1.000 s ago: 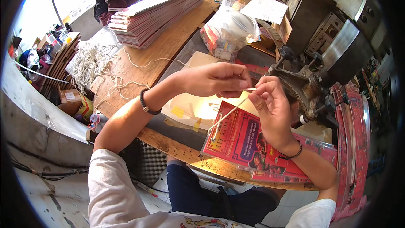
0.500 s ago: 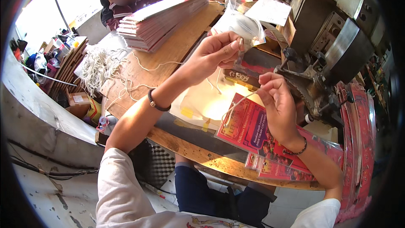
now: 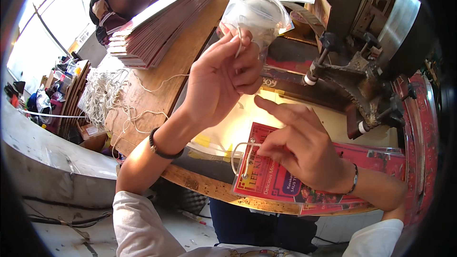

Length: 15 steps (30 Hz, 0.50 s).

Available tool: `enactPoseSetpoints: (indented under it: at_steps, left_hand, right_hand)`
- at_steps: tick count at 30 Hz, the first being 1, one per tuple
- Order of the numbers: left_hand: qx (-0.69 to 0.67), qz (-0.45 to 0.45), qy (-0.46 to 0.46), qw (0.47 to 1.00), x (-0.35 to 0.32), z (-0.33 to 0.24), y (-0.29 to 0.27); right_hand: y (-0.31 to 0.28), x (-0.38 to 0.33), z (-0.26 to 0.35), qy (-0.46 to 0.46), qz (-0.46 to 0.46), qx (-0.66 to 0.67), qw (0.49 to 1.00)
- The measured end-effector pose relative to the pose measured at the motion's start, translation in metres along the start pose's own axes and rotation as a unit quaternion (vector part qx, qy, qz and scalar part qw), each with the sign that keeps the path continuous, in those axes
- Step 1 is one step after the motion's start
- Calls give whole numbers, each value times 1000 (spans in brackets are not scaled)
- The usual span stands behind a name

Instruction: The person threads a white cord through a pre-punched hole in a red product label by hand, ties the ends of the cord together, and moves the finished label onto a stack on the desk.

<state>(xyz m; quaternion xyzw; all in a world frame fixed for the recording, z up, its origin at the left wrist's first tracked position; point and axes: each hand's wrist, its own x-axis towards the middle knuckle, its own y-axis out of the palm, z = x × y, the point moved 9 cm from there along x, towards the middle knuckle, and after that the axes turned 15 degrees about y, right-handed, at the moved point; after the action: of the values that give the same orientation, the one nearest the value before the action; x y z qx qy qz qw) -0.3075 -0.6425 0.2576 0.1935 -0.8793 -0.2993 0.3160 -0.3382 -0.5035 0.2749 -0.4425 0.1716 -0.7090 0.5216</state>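
Observation:
My left hand (image 3: 223, 78) is raised over the bench, its fingers pinched on the end of a thin white string (image 3: 237, 47) next to a clear plastic bag (image 3: 254, 16) of white pieces. My right hand (image 3: 297, 147) rests on a red printed card (image 3: 281, 183) lying on the wooden bench (image 3: 157, 90). A white string loop (image 3: 240, 159) threads through holes at the card's left edge. The right fingers are partly spread, with the thumb and fingertips pressing the card near the loop.
A dark metal punching machine (image 3: 366, 74) stands right behind the card. A tall stack of red-edged cards (image 3: 157, 24) lies at the back left, a pile of white strings (image 3: 102, 97) at the bench's left end. Another person (image 3: 116, 4) sits beyond the stack.
My left hand has risen and moved away toward the plastic bag with the string's end. My right hand has dropped onto the card, where the string now forms a loop.

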Motion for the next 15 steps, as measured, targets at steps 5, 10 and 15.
enactPoseSetpoints:
  at_steps: [5,10,15]
  left_hand:
    - [-26,-3,17,1000,-4,-2,5]
    - [-42,-16,3,999,-7,-4,8]
    - [22,-17,1,1000,-7,-6,8]
  right_hand:
    - [7,-1,5,-42,7,-23,999]
    - [8,-1,9,-61,11,-31,998]
    - [9,1,9,-48,23,-33,998]
